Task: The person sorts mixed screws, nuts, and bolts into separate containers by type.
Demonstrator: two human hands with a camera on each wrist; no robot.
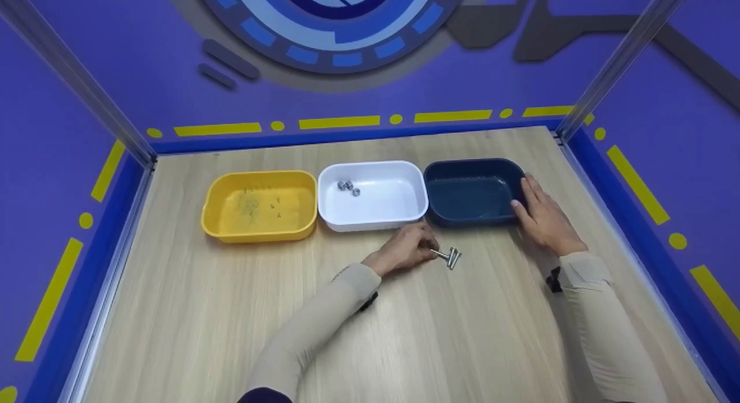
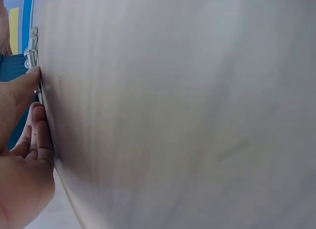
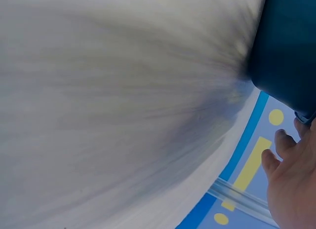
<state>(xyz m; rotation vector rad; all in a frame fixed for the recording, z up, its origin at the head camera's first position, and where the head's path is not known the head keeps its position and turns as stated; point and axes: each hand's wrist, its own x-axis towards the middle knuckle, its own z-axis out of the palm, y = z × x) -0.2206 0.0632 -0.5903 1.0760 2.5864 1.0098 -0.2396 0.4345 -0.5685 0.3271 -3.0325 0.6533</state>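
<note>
My left hand (image 1: 404, 248) is on the table just in front of the white bin. Its thumb and fingers pinch the end of a silver bolt (image 1: 441, 254). Beside that lie more metal bolts (image 1: 455, 258), close together; their exact number is hard to tell. The left wrist view shows the thumb and fingertips of this hand (image 2: 29, 135) low at the tabletop, with bolts (image 2: 32, 49) past the thumb. At the right end of the dark blue bin (image 1: 477, 192), my right hand (image 1: 546, 221) rests against the rim, fingers fairly straight. The bin's inside holds nothing visible.
Several small metal nuts (image 1: 348, 187) lie in the left part of the white bin (image 1: 399, 221). Left of it stands a yellow bin (image 1: 260, 237) with small dark bits on its floor. The three bins form a row on the wooden table (image 1: 433, 345), before purple walls (image 1: 144, 62).
</note>
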